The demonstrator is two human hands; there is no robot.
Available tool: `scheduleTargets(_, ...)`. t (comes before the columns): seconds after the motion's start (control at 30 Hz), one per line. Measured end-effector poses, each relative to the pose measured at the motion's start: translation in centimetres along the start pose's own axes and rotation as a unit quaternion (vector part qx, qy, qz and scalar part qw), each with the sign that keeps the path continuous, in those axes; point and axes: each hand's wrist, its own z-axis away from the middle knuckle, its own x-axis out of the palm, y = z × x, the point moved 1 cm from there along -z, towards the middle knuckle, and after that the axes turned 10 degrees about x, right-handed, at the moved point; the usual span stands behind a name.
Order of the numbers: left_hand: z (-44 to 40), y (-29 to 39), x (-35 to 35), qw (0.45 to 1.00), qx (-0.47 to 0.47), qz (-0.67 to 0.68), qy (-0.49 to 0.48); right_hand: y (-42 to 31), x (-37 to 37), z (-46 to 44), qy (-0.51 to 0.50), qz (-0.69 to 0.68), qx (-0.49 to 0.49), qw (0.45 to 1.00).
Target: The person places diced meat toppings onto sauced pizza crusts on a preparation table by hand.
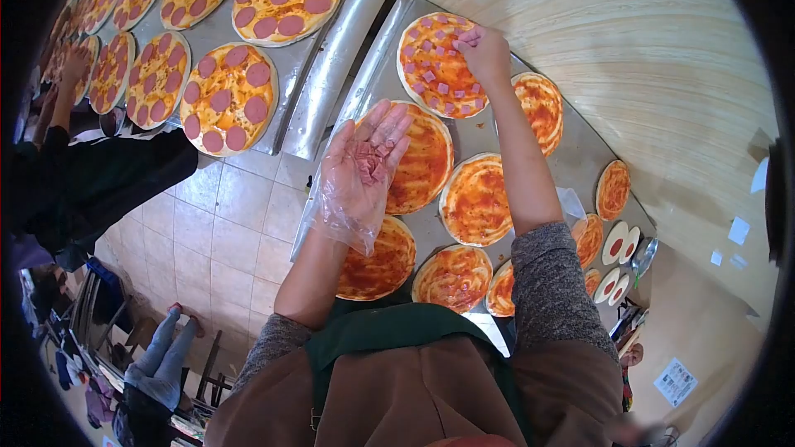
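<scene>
My left hand (364,167), in a clear plastic glove, is palm up with its fingers extended. A small heap of diced ham (373,162) rests in the palm, over the edge of a sauced pizza base (424,157). My right hand (487,53) reaches to the far end of the metal table (484,134), its fingertips pinched together above the edge of a pizza with ham cubes (439,64). Whatever is between those fingertips is too small to make out. Ham cubes lie scattered over that pizza's red sauce. Nearer to me is another sauced base (476,199).
More sauced bases (454,276) cover the table. Small oval dough pieces (615,242) and a metal ladle (644,255) are at the right. Across a gap, a second table (300,62) carries pizzas with sausage slices (229,99). Another person's arm (65,91) is at the far left.
</scene>
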Motion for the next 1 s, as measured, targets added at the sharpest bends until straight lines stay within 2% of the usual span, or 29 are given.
scheduleTargets(0.1,-0.2,0.0,0.0,1.0,0.005,0.015,-0.013,-1.2,-1.2,1.4,0.032,0.023,-0.006,0.999)
scheduleTargets(0.2,-0.3,0.0,0.0,0.998,0.007,0.051,-0.033,-3.0,-2.3,4.2,0.009,-0.053,-0.03,0.998)
scheduleTargets(0.27,-0.6,-0.2,0.0,0.995,0.003,0.088,-0.045,-4.8,-2.9,7.9,-0.109,-0.207,-0.055,0.971)
scheduleTargets(0.33,-0.6,-0.2,0.3,0.994,0.01,0.093,-0.053,-6.0,-3.2,11.8,-0.18,-0.17,-0.084,0.965)
scheduleTargets(0.4,-0.7,-0.5,0.4,0.994,0.014,0.088,-0.064,-7.5,-4.5,14.8,-0.213,-0.125,-0.165,0.955)
scheduleTargets(0.53,-1.0,-1.0,0.5,0.992,0.009,0.086,-0.095,-7.1,-4.3,17.6,-0.129,-0.068,-0.261,0.954)
scheduleTargets(0.73,-0.8,-2.3,0.8,0.992,-0.005,0.063,-0.114,-6.0,-4.6,18.0,-0.122,-0.041,-0.249,0.96)
scheduleTargets(0.83,-0.9,-2.5,1.3,0.994,-0.006,0.058,-0.088,-4.8,-5.1,17.0,-0.24,-0.168,-0.103,0.951)
scheduleTargets(0.93,-1.1,-2.6,1.5,0.995,-0.008,0.072,-0.075,-3.0,-4.9,14.3,-0.228,-0.345,-0.005,0.911)
scheduleTargets(1.0,-1.1,-2.7,1.4,0.994,-0.011,0.08,-0.072,-1.1,-4.6,11.3,-0.197,-0.337,0.018,0.921)
